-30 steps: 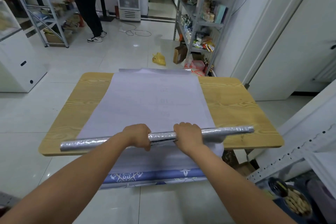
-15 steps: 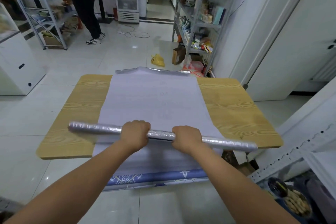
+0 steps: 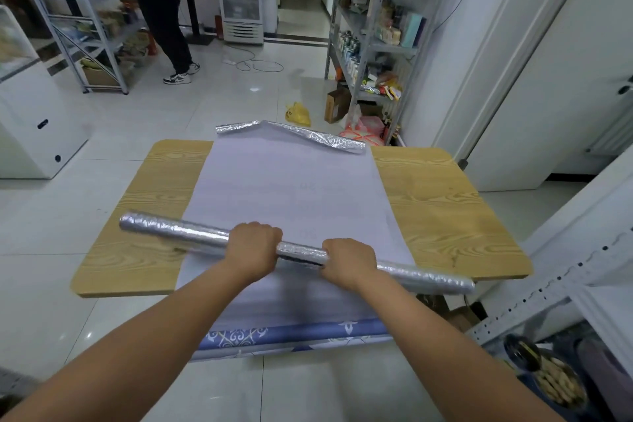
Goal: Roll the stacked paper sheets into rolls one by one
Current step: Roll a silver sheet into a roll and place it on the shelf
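Observation:
A long silver foil-like roll (image 3: 178,229) lies slanted across the near part of the wooden table (image 3: 442,216), its left end farther from me than its right end. My left hand (image 3: 255,247) and my right hand (image 3: 349,262) both grip it near the middle, fingers curled over the top. Under it spreads a stack of pale lilac paper sheets (image 3: 291,181) running the table's length. The far edge of the top silver sheet (image 3: 308,135) curls up off the table. A blue patterned sheet edge (image 3: 294,336) hangs over the near side.
A metal shelf rack (image 3: 373,31) with goods stands behind the table on the right, a yellow bag (image 3: 298,113) and a cardboard box (image 3: 337,104) on the floor beside it. A person in black (image 3: 161,10) stands at far left shelving. A white perforated rail (image 3: 548,288) lies close on my right.
The roll has swung from level to slanted, left end moving away from me and right end toward me. The sheet's far edge has lifted and curled more.

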